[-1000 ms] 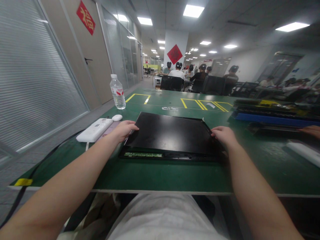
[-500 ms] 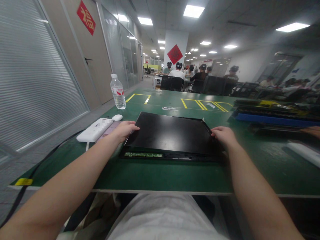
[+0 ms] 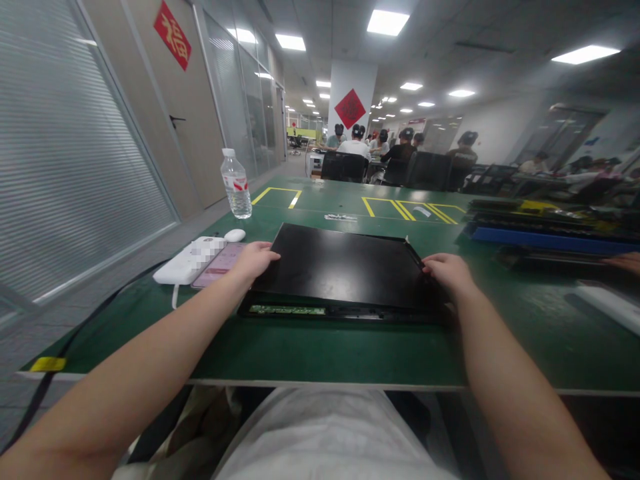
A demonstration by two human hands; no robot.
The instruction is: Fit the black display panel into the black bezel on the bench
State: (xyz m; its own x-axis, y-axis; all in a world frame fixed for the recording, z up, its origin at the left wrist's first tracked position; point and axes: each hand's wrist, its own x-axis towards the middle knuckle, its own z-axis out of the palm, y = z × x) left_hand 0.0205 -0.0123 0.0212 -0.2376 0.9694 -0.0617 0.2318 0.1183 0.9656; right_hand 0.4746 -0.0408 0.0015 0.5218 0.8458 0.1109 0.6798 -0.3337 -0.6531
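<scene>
A dark, glossy display panel [image 3: 340, 263] lies tilted over a black frame [image 3: 410, 315] on the green table. My left hand [image 3: 259, 259] is closed on the panel's left edge, thumb on top and the other fingers mostly hidden. At the right side, my right hand [image 3: 447, 270] pinches a thin black edge strip [image 3: 414, 254] beside the panel; whether it belongs to the frame or the panel I cannot tell. Along the near side of the frame a green circuit board [image 3: 287, 310] shows.
To the left are a white power bank [image 3: 187, 261], a phone [image 3: 219, 265], a white mouse-shaped item [image 3: 235, 235] and a water bottle [image 3: 237, 185]. Black parts with a blue strip [image 3: 530, 239] are stacked at right, near another person's hand [image 3: 625, 262]. Yellow tape [image 3: 404, 210] marks the far table.
My left hand and forearm have shifted slightly right, uncovering more of the phone, whose screen looks brighter. The panel's near left corner has moved slightly; my right hand stays in place.
</scene>
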